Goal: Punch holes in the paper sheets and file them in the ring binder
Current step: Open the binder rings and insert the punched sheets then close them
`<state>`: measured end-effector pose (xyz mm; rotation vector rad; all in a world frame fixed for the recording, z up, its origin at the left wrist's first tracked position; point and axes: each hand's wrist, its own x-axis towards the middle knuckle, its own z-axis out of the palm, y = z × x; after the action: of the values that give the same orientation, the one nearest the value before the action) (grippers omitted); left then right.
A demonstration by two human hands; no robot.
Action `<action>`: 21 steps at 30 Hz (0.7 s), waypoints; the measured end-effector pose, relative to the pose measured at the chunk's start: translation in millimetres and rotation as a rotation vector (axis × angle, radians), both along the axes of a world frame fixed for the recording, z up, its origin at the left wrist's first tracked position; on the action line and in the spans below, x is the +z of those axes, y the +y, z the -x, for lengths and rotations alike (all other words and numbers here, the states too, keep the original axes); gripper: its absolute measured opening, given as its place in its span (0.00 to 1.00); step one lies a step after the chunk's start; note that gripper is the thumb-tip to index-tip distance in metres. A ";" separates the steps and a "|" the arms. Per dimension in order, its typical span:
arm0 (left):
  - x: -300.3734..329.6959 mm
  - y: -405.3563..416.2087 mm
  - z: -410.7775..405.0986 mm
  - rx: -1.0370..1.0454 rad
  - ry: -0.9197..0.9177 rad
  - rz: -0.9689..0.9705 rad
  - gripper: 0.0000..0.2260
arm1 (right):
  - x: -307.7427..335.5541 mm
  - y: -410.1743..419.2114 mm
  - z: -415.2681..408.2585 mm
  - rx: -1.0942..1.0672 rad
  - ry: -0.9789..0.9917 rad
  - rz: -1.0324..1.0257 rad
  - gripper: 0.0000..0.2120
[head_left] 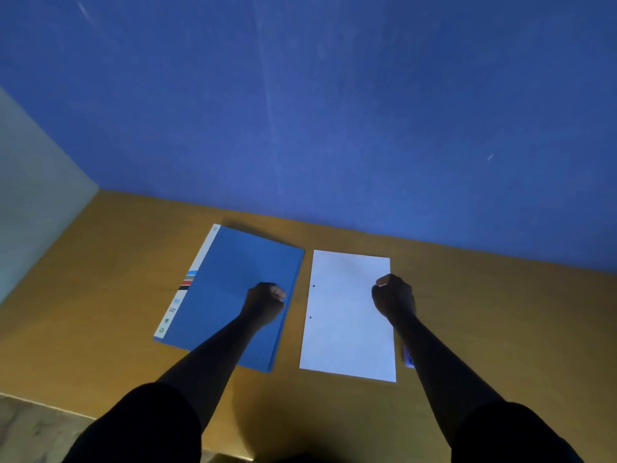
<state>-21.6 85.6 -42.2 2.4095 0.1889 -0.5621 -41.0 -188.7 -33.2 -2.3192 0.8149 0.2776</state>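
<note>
A closed blue binder (pixel 230 285) with a white spine strip lies on the wooden table, left of centre. To its right lies a white paper sheet (pixel 344 335) with two punched holes near its left edge. My left hand (pixel 265 300) is a closed fist over the binder's right part, holding nothing that shows. My right hand (pixel 394 295) is also a fist, over the sheet's right edge. A small bluish object (pixel 408 357), mostly hidden by my right forearm, sits just right of the paper.
The yellow-brown table (pixel 500 329) runs up to a blue wall (pixel 334 111) behind and a pale wall (pixel 33 195) on the left. The table's front-left edge (pixel 40 404) drops to a tiled floor.
</note>
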 end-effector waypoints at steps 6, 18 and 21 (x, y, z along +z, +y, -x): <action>7.7 58.1 1.4 -0.112 -0.102 -0.071 0.15 | -1.4 76.9 13.0 0.286 0.016 -0.077 0.16; 4.5 172.7 -13.9 -0.162 -0.071 -0.255 0.32 | -24.8 222.1 52.1 0.094 0.106 -0.211 0.20; -4.3 187.8 -18.7 -0.115 -0.002 -0.241 0.37 | -27.1 237.5 58.2 0.041 0.137 -0.192 0.21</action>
<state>-3.0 273.4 -46.4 2.6675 0.1235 -0.6194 -99.2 48.8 -60.3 -2.1561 0.7719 0.5150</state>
